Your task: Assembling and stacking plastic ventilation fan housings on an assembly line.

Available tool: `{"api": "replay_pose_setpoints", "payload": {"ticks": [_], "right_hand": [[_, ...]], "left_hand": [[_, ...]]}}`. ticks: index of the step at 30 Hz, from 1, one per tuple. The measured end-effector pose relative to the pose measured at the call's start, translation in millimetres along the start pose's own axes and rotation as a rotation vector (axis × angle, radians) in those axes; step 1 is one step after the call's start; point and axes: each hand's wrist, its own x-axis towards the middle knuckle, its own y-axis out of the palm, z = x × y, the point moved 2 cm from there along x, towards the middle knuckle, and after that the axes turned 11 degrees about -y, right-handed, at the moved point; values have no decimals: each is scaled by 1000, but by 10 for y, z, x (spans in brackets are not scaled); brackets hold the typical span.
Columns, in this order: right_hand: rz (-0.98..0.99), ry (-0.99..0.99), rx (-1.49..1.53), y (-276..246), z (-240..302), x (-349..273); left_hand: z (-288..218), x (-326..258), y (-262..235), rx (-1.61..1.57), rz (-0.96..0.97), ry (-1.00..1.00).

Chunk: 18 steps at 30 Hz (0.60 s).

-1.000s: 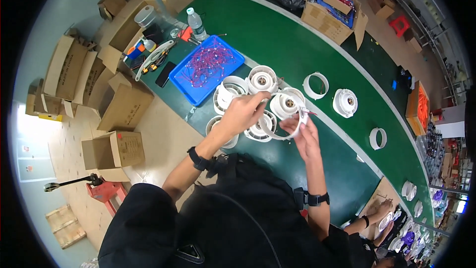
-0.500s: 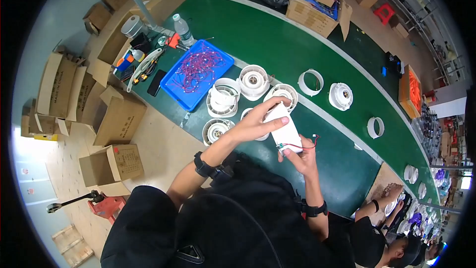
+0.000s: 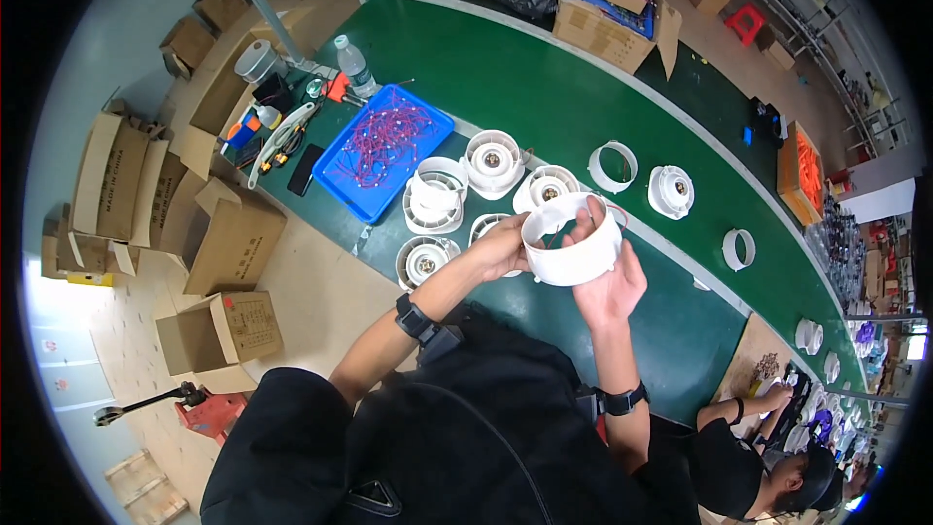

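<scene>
A round white plastic housing (image 3: 569, 264), wide like a short ring, is between my hands above the near bench, its open side facing up and away. My left hand (image 3: 500, 249) is closed on its left edge. My right hand (image 3: 609, 290) grips the right side, with fingers showing inside the ring and the thumb outside. A short red wire shows at its upper right edge. Just beyond my hands stand several white fan-like units, among them one with a dark centre (image 3: 494, 157) and another (image 3: 426, 261) near my left wrist. A loose white ring (image 3: 436, 191) sits on top of one unit.
A blue tray (image 3: 362, 206) of red and purple wires lies left, near a phone (image 3: 305, 170), a water bottle (image 3: 356, 68) and tools. On the green belt (image 3: 544, 87) are white rings and a unit (image 3: 671, 192). A co-worker (image 3: 743, 462) works at right; cardboard boxes (image 3: 225, 238) stand left.
The white housing has been turned from its side to show its open ring. My right hand has shifted up along it, its fingers now inside the ring; the wire hangs farther back.
</scene>
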Motion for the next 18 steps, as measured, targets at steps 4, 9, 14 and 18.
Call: {"api": "replay_pose_setpoints", "payload": {"ticks": [4,9,14,18], "right_hand": [[-76,26,-152,-27,-64,65],[-104,61,-155,-29,-130,95],[91,183,-325,-233,-92,176],[160,200,-1064,-475,-108,114]], "left_hand": [[57,-7,33,44,-48,-96],[65,-17,-78,61,-78,-61],[-44,-5,-226,-281,211,90],[-262,-37,-431,-213,28,239]]}}
